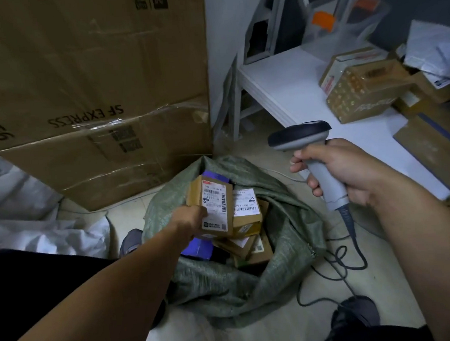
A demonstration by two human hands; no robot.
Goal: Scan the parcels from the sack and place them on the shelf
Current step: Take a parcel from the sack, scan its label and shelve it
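A green woven sack (281, 246) lies open on the floor with several small cardboard parcels inside. My left hand (192, 219) grips one brown parcel (213, 197) with a white barcode label, holding it at the sack's mouth with the label facing up. Another labelled parcel (247, 208) lies just right of it inside the sack. My right hand (345, 171) grips the handle of a grey barcode scanner (299, 136), up and to the right of the sack, its head turned left above the held parcel. A low white shelf (292, 87) stands at the right with parcels on it.
Big SF Express cartons (93, 99) stand stacked behind the sack. White plastic bags (37, 229) lie at the left. On the shelf sit a taped box (358, 88) and more parcels at the far right. The scanner's cable (356, 262) loops over the floor near my shoe (356, 312).
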